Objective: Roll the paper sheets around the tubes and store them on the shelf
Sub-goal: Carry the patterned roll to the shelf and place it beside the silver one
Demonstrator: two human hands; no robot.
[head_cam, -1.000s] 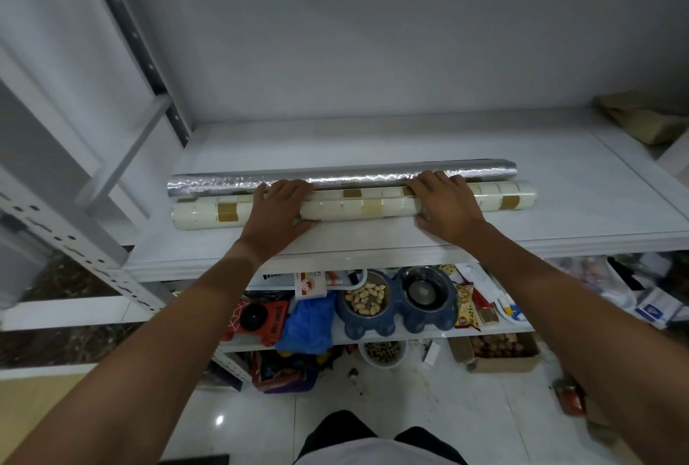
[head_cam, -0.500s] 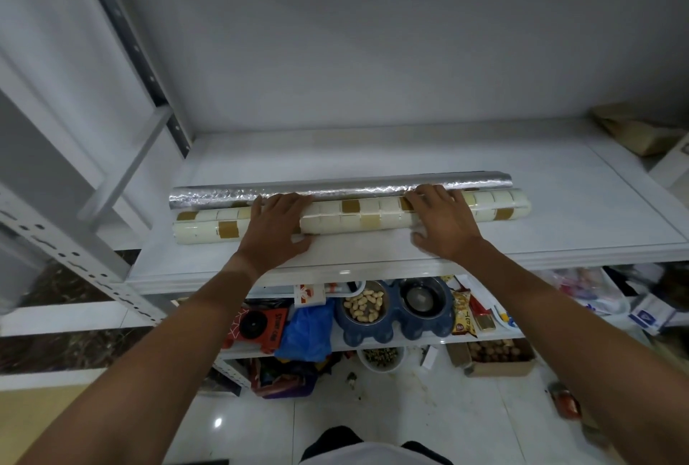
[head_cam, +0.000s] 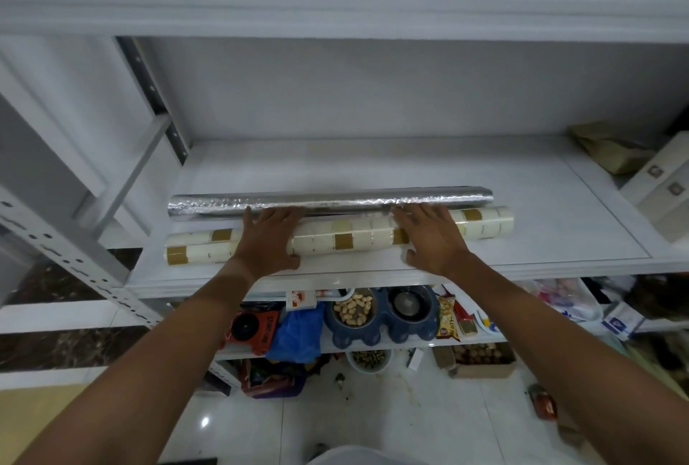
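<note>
- My fingers [head_cam: 274,213] on the left hand [head_cam: 266,241] are flat and spread out. They press down on top of the long cream paper roll with brown squares [head_cam: 335,237]. They are not curled round it.
- My right hand [head_cam: 430,237] lies flat on the same roll too, further along. Its fingertips reach the shiny silver foil roll [head_cam: 332,200] just behind.
- Both rolls lie side by side on the white shelf [head_cam: 540,226], near its front edge. The cream roll is tilted a little, with its left end closer to me.
- I think the rolling is done and I am now at the storing step. Next I would push both rolls gently back, away from the edge, with both hands pushing the same so they stay straight.
- The rolls are round, so they could roll back towards me and drop off the edge.
- At the right end of the shelf sit a crumpled brown paper bag [head_cam: 606,149] and white boxes [head_cam: 667,185], well apart from the rolls. Nothing stands behind the rolls.
- Below are a blue double pet bowl with peanuts [head_cam: 376,319], a blue plastic bag [head_cam: 298,334] and an orange box [head_cam: 253,326].
</note>
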